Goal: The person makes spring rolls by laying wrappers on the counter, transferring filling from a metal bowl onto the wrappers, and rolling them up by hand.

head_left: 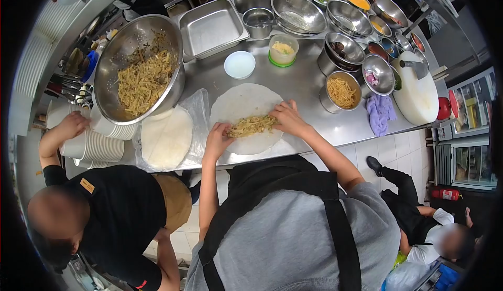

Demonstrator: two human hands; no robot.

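A round, thin white pastry sheet (pixel 245 98) lies flat on the steel counter in front of me. Across its lower half runs a log-shaped heap of shredded yellow-brown filling (pixel 252 127). My left hand (pixel 217 140) has its bent fingers closed at the heap's left end. At the opposite end, the fingers of my right hand (pixel 288 118) are pressed together on the filling. To the left, a stack of similar pastry sheets (pixel 166 139) rests on clear plastic (pixel 196 114). Beyond it, a large perforated steel bowl (pixel 175 89) holds more of the shredded filling.
A small white bowl (pixel 240 64), a green-based tub (pixel 283 50) and a steel tray (pixel 209 26) stand behind the sheet. Rightward are a pot of yellow shreds (pixel 341 92) and a purple cloth (pixel 379 114). A co-worker (pixel 115 207) stands close on the left, by stacked bowls (pixel 99 147).
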